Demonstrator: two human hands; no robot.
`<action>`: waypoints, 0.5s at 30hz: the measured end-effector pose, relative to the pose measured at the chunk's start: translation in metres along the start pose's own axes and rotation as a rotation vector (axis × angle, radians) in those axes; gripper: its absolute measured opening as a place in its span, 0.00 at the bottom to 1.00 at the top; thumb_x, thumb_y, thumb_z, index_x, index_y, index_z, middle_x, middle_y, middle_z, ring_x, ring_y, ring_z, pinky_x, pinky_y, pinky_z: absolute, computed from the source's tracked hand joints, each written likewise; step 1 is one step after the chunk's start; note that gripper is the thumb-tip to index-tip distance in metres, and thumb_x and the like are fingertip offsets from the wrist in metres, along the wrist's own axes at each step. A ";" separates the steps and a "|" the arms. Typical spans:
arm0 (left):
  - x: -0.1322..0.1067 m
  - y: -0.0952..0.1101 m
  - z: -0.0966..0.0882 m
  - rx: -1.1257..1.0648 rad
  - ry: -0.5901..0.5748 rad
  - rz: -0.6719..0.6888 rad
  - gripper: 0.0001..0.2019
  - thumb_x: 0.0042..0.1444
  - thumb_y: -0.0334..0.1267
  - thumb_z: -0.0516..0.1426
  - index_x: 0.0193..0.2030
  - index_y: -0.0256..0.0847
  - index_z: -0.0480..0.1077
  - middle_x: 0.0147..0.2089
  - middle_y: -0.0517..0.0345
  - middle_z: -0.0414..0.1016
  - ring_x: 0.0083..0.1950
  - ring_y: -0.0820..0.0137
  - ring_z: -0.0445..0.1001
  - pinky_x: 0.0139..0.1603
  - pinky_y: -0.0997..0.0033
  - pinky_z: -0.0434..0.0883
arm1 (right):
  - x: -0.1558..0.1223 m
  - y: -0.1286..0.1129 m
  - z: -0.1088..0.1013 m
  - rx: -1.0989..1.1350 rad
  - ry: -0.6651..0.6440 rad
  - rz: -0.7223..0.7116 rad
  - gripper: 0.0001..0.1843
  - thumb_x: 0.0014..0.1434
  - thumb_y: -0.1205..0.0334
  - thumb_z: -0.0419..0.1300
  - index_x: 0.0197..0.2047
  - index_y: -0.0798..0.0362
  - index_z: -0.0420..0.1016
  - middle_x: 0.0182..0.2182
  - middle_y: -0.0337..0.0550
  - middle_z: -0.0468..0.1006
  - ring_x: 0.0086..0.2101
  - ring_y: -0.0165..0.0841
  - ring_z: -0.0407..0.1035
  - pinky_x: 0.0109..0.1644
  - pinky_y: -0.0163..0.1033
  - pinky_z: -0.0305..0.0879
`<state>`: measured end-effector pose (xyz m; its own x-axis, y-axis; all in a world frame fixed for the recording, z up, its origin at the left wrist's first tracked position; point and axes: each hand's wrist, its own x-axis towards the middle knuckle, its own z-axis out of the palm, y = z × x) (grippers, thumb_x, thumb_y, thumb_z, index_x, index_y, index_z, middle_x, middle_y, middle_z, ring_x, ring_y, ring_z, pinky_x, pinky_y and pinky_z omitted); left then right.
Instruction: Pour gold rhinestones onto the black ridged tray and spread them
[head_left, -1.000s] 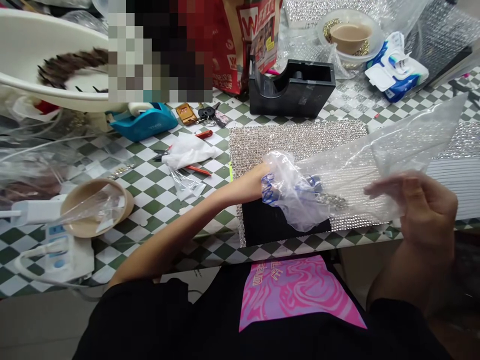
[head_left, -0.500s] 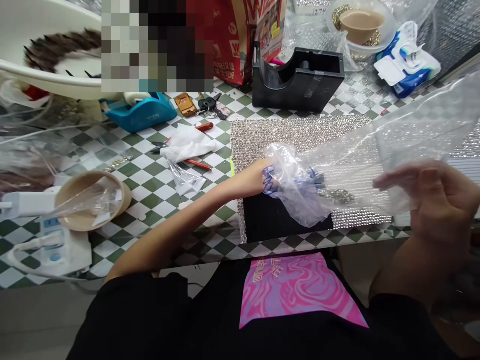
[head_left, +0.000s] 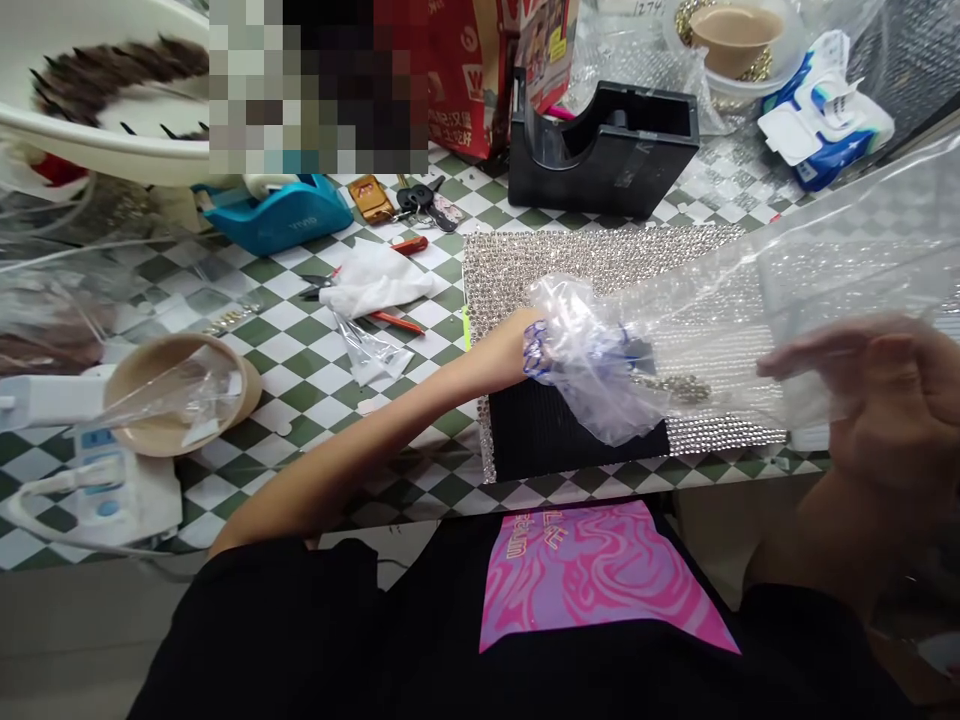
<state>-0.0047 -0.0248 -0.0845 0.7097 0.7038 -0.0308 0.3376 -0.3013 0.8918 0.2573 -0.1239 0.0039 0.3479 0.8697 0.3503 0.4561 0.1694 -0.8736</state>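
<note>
My left hand (head_left: 536, 350) is at the bunched end of a clear plastic bag (head_left: 697, 300) with blue print. Crumpled plastic covers its fingers, so their grip is hidden. The bag stretches to the upper right. A small heap of rhinestones (head_left: 679, 388) shows through its film. Beneath lies a sheet of silvery rhinestones (head_left: 555, 250) with a bare black area (head_left: 577, 430) near the front edge. My right hand (head_left: 885, 385), slightly blurred, is by the bag's right part, with fingers stretched leftward at the film.
A black tape dispenser (head_left: 604, 150) stands behind the sheet. Left of it lie keys (head_left: 427, 205), a blue tape dispenser (head_left: 281, 220) and red-handled pliers (head_left: 397, 322) partly under white tissue (head_left: 379, 280). A beige bowl (head_left: 251, 385) sits beside a power strip (head_left: 142, 500). Wipes (head_left: 825, 120) lie back right.
The view has shifted slightly. Both hands and the bag keep nearly the same position, with only slight movement of the plastic.
</note>
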 end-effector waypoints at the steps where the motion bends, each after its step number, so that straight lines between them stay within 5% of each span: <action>1: 0.001 0.000 0.001 -0.003 0.011 -0.017 0.09 0.56 0.35 0.55 0.43 0.37 0.71 0.46 0.50 0.78 0.51 0.64 0.75 0.60 0.60 0.73 | 0.000 0.000 0.000 0.004 0.003 -0.006 0.12 0.64 0.57 0.60 0.32 0.49 0.81 0.24 0.39 0.78 0.25 0.32 0.74 0.28 0.42 0.69; 15: 0.002 0.006 -0.001 0.013 0.041 -0.174 0.10 0.58 0.39 0.56 0.43 0.36 0.72 0.49 0.48 0.78 0.51 0.62 0.76 0.57 0.60 0.73 | 0.002 0.001 -0.003 0.009 -0.007 -0.067 0.11 0.64 0.55 0.60 0.33 0.50 0.81 0.25 0.41 0.77 0.25 0.34 0.74 0.25 0.42 0.69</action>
<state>-0.0020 -0.0250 -0.0785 0.6139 0.7719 -0.1655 0.4612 -0.1805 0.8687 0.2611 -0.1233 0.0048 0.3110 0.8595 0.4056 0.4704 0.2316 -0.8515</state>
